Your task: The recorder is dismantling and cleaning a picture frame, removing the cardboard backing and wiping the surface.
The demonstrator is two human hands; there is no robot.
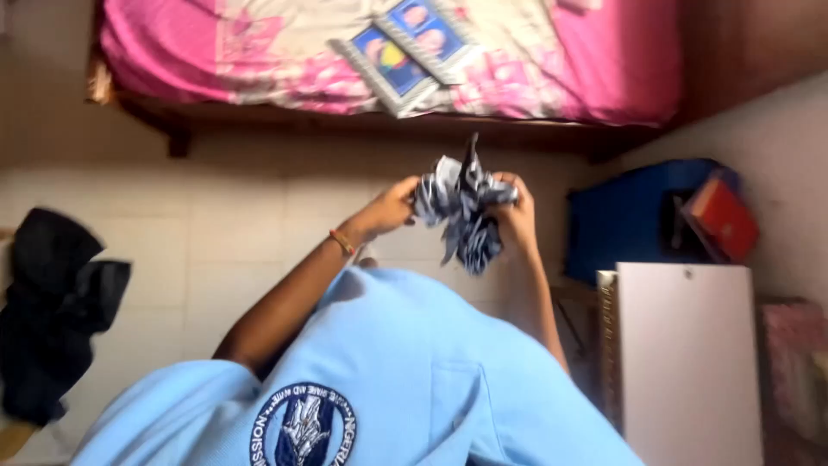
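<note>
Head view, looking down. Both hands are raised in front of the chest, at centre frame. The left hand (pixel 392 210) is curled shut, fingers pinching the 9 o'clock side of a bunched cloth (pixel 461 211), grey-blue with dark patches. The right hand (pixel 516 214) is closed on the 3 o'clock side of the same cloth; its fingers are partly buried in the folds. The cloth is crumpled between the two hands, held clear of the floor, with one point sticking up toward 12 o'clock and a loose end hanging toward 6 o'clock.

An orange band (pixel 341 242) sits on the left wrist. The light blue shirt (pixel 405 371) fills the frame from 6 to 7 o'clock.

Surroundings: a bed with a pink patterned sheet (pixel 569 60) lies at 12 o'clock, two framed pictures (pixel 405 52) resting on it. A dark garment (pixel 52 302) lies on the tiled floor (pixel 216 224) at 9 o'clock. At 3 o'clock there is a blue container (pixel 630 216) with a red book (pixel 724 217) on it; a white board (pixel 686 362) stands at 4 o'clock.
</note>
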